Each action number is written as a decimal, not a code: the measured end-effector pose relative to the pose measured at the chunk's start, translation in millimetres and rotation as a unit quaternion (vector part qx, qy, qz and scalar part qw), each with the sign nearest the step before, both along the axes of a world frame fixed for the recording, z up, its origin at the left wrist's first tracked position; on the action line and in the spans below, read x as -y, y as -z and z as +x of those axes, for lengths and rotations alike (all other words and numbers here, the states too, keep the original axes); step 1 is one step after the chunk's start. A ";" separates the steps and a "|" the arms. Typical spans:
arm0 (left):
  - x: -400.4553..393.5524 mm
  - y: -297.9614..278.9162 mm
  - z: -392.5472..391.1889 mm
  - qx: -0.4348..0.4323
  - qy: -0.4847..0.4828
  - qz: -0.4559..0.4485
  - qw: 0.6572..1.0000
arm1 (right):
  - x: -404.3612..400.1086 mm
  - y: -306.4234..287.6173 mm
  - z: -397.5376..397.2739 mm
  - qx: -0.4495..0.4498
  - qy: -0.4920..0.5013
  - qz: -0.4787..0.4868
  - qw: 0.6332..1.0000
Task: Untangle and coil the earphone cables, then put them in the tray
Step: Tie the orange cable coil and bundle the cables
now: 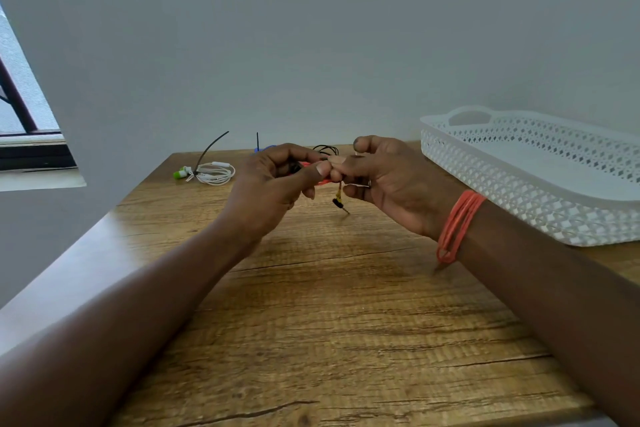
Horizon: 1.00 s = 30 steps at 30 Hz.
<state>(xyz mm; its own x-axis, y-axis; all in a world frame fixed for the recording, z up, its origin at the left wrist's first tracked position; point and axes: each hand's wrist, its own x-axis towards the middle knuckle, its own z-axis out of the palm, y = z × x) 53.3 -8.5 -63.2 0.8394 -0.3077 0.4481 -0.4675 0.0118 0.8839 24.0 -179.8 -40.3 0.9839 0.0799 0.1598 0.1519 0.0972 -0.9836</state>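
A thin red-orange earphone cable (323, 181) was bunched between the two hands above the table, mostly hidden, and its yellow-and-black jack plug (339, 202) dangled beneath, tip just above the wood. Far left lay a coiled white earphone cable with green earbuds (211, 173), cinched by a black tie. At right sat the white perforated plastic tray (519, 191), upright with nothing visible inside.

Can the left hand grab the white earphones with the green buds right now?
Probably not at once: the left hand is busy pinching the red cable together with the right hand. The white earphones lie uncovered on the table just beyond it, so the path looks free.
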 end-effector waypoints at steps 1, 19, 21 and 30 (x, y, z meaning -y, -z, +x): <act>-1.1 -0.8 0.2 -0.001 0.004 0.004 1.000 | 1.7 0.0 0.2 -0.004 0.003 -0.004 1.000; -2.5 -1.6 2.5 -0.021 0.003 0.005 1.000 | -7.8 5.5 -4.2 0.078 0.130 -0.126 0.980; -2.5 -2.1 2.8 -0.021 0.001 0.010 1.000 | -8.4 7.3 -2.6 0.111 0.150 -0.156 0.970; -0.8 0.6 2.9 0.012 -0.016 0.051 0.998 | -5.2 8.2 1.5 0.106 0.109 -0.173 0.973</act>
